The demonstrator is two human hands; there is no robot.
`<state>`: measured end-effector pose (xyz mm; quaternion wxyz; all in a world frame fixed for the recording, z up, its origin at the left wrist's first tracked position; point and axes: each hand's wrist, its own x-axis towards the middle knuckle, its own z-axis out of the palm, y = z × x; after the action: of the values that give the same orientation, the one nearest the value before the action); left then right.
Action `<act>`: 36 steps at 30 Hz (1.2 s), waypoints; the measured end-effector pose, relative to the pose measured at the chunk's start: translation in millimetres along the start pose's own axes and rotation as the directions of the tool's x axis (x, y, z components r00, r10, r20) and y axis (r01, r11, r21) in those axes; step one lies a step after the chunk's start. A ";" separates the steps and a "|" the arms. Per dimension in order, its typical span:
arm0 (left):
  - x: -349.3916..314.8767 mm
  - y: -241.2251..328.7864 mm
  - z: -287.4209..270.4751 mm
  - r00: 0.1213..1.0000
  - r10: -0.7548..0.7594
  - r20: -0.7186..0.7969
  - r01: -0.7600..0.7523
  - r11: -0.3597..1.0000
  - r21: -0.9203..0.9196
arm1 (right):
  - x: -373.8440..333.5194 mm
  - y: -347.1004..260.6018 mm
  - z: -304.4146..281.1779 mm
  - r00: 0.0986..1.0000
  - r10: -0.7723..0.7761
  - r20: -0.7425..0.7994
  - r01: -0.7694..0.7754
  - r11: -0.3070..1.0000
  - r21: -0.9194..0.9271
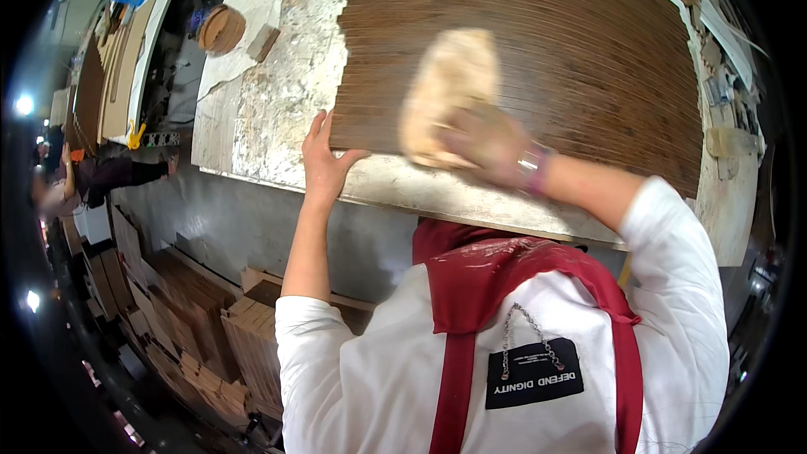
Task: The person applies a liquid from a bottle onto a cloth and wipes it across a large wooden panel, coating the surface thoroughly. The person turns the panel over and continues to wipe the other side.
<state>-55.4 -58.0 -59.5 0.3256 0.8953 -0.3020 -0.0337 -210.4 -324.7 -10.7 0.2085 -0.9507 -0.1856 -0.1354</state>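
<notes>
A wide panel of dark brown wood strips (588, 42), laid side by side, covers most of the workbench. Its left end is uneven where the strips stop at different lengths. My right hand (487, 143), smeared by motion, has hold of a pale yellow cloth (454, 76) and presses it on the panel near the front edge. At the panel's near left corner rests my left hand (324, 155), thumb and fingers apart, with nothing in it. The cloth is blurred too, and it hides the strips under it.
The white, stained workbench top (277, 109) shows left of the panel. On it stand a round brown stack (222, 29) and a small wood block (263, 43). Bottles and scraps line the right edge. Wooden boards (193, 303) lean below left. Another person (92, 172) is at far left.
</notes>
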 end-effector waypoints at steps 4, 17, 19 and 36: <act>4.4 1.5 -10.5 0.935 -0.202 0.292 0.330 0.795 -0.508 | 116.5 -20.4 51.6 0.995 -0.096 -0.027 0.098 0.991 0.096; -1.0 -10.0 -6.0 0.995 -0.008 0.104 0.015 0.998 -0.066 | 146.6 -21.2 56.6 0.999 -0.001 0.034 0.001 1.000 0.009; -4.9 -5.3 -7.8 0.995 0.099 -0.027 -0.099 0.995 0.008 | 131.0 -19.9 49.4 1.000 0.013 0.021 -0.013 0.999 0.030; 0.0 -1.6 -5.5 0.993 0.119 -0.004 -0.119 0.993 -0.023 | 151.7 -18.3 60.2 0.998 -0.042 0.042 0.039 0.996 0.075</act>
<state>-53.2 -54.0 -56.1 0.3377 0.8720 -0.3539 -0.0168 -71.4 -237.4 -6.3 0.2369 -0.9410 -0.2143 -0.1119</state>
